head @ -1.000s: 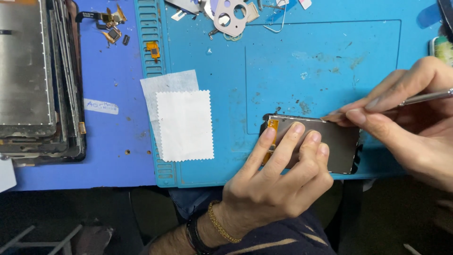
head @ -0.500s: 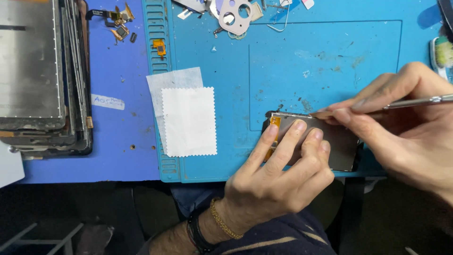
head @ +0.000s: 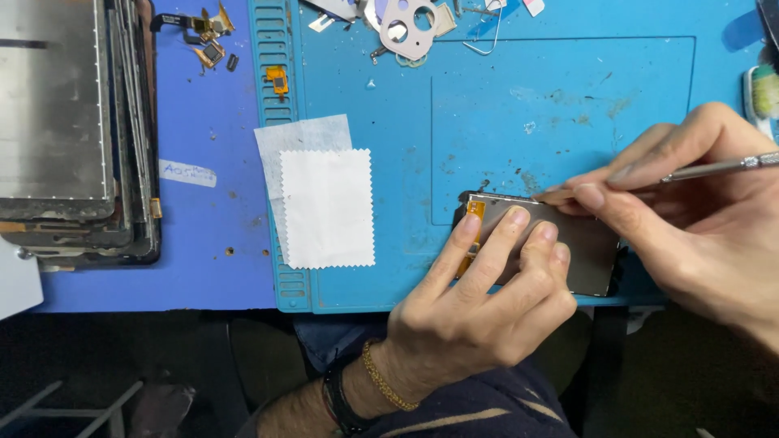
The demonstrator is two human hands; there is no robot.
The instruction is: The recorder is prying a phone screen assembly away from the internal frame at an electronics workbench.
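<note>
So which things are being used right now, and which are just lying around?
In use:
- left hand, pressing down the panel
- right hand, holding the metal tool at the panel's top edge
- blue mat, under the panel

Lying about:
- white cloth
- stack of screens
- metal bracket
- small gold parts

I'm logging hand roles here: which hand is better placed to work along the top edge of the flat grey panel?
The right hand: it grips the thin metal tool beside the panel's top edge. The left hand lies flat on it.
</note>
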